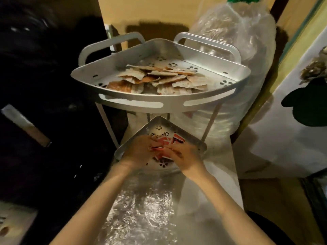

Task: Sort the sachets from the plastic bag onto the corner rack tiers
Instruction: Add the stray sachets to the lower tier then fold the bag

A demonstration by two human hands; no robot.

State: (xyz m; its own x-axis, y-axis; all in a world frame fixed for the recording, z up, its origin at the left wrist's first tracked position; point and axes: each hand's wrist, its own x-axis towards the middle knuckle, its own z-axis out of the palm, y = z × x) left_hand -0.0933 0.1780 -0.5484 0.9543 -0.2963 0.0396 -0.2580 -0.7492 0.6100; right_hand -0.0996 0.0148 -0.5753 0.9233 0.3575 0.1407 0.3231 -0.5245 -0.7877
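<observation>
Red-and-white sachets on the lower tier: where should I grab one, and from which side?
Probably pinch an exposed corner of the flat red-and-white sachets from above and the front. They lie heaped on the perforated lower metal tier, whose raised wall blocks the back. Left hand and right hand already work there.

The left hand [139, 152] and right hand [184, 159] cover most of the red sachets [165, 144] on the lower tier [192, 141], so their count and the fingers' hold cannot be told. The top tier [159, 101] hides the rack's middle. Print on the orange-and-white sachets [159, 78] is too blurred to read. Both forearms run off the bottom edge.
</observation>
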